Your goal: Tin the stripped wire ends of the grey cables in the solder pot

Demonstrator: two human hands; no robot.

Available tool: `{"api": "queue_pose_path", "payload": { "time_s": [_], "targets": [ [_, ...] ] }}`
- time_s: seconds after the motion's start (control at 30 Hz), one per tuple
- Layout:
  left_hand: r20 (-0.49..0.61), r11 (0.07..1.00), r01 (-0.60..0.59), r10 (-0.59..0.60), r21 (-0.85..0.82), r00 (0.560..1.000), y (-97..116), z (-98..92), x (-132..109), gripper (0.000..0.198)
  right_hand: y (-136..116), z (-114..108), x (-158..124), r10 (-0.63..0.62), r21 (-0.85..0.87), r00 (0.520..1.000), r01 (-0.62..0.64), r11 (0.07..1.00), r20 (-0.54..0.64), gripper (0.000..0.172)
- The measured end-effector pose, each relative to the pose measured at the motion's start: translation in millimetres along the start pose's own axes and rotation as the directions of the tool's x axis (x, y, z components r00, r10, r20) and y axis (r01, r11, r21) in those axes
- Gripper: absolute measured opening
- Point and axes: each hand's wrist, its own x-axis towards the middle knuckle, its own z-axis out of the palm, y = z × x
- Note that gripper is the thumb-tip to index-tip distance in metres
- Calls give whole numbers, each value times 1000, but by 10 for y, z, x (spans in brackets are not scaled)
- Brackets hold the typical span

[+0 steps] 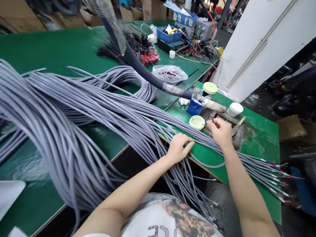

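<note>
Letters are seen on a white shirt (145, 215); red marks on a clear bag (180, 71) cannot be read. Grey cables (136, 118) are spread left to right, a ribbed hose (144, 70) slung beyond. Red wire (212, 119) is pinched by the right hand (222, 133); the part-curled left hand's (177, 148) hold cannot be told.

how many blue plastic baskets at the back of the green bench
2: the nearer blue plastic basket and the farther blue plastic basket behind it, to the right; more may be hidden.
</note>
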Motion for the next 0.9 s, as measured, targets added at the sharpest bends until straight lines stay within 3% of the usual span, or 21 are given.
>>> {"api": "queue_pose_path", "payload": {
  "time_s": [0.1, 0.2, 0.47, 0.7, 0.9],
  "targets": [
    [29, 966, -126, 123, 225, 992, -155, 26, -70, 16, 149, 125, 260, 4, -147, 996, 9, 989, 86, 28],
    [45, 933, -201, 197, 297, 979, -221, 92, -105, 15, 230, 274, 414, 60, -336, 981, 6, 942, 186, 31],
    [50, 935, -233, 228, 266, 972, -279, 81, -116, 15, 308, 521, 518, 235, -539, 939, -66, 840, 250, 27],
    [31, 961, -209, 207, 184, 978, -273, 51, -119, 16, 265, 604, 528, 282, -609, 923, -67, 791, 264, 28],
    [39, 952, -224, 221, 210, 975, -284, 40, -117, 16, 299, 399, 528, 278, -603, 934, -90, 792, 226, 32]
  ]
}}
